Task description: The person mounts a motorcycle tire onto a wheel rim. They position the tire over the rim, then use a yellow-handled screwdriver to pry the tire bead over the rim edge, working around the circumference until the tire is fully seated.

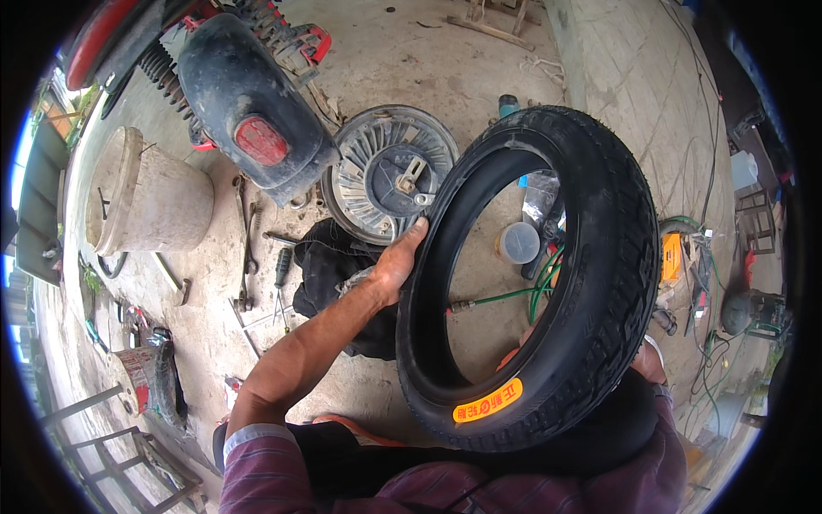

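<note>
A black rubber tire [629, 248] with a chunky tread and an orange label stands tilted in front of me, its lower part over my lap. My left hand [398, 261] is closed on its left edge, thumb along the sidewall. Against the tire's lower right side is my right hand [648, 361]; the tire hides its fingers. Beyond the tire's left edge, a grey metal wheel with a hub [351, 184] lies flat on the floor. A crumpled black cloth [321, 270] lies beside that wheel, partly behind my left forearm.
A scooter's rear fender [227, 86] with a red lamp overhangs the wheel. Left stands a dirty white bucket [175, 201]; wrenches [242, 248] and a screwdriver [282, 267] lie near it. Through the tire show a clear tub [519, 243] and green hose [497, 297]. Cables [706, 343] trail at right.
</note>
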### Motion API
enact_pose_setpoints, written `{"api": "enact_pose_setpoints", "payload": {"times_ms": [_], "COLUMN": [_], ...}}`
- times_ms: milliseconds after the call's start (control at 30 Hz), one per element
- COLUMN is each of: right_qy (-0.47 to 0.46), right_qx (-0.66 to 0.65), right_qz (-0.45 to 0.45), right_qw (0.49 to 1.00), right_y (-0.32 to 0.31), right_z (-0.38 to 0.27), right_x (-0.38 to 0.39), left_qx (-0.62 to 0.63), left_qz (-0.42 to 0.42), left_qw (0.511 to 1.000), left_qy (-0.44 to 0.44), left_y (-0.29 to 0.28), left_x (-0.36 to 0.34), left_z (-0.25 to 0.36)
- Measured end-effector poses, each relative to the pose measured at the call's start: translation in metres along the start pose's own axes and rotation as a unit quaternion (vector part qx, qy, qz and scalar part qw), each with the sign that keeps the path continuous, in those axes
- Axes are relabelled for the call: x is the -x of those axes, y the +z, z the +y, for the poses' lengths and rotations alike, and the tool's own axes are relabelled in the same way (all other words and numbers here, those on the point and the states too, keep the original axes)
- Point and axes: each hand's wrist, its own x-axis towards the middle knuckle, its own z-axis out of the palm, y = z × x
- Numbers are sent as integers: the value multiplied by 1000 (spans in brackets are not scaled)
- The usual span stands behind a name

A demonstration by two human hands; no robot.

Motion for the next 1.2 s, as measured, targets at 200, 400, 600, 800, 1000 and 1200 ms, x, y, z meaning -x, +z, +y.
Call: {"api": "enact_pose_setpoints", "payload": {"times_ms": [200,400,600,800,1000,1200], "right_qy": [-1,11,20,24,-3,77], "right_qx": [-13,-5,-4,-11,43,85], "right_qz": [-4,6,19,6,-145,-189], "right_qw": [1000,1000,1000,1000,988,975], "right_y": [-9,-7,-12,-19,-35,-47], "right_z": [5,10,14,15,-8,-26], "right_x": [6,5,12,15,-8,-31], "left_qx": [-3,18,16,13,30,-6], "left_qz": [29,8,52,65,17,19], "left_qw": [1000,1000,995,991,986,972], "left_qy": [5,-8,84,114,163,236], "left_y": [-4,-11,-5,-25,-23,-47], "left_x": [4,0,8,9,31,66], "left_z": [-1,-2,7,5,5,9]}}
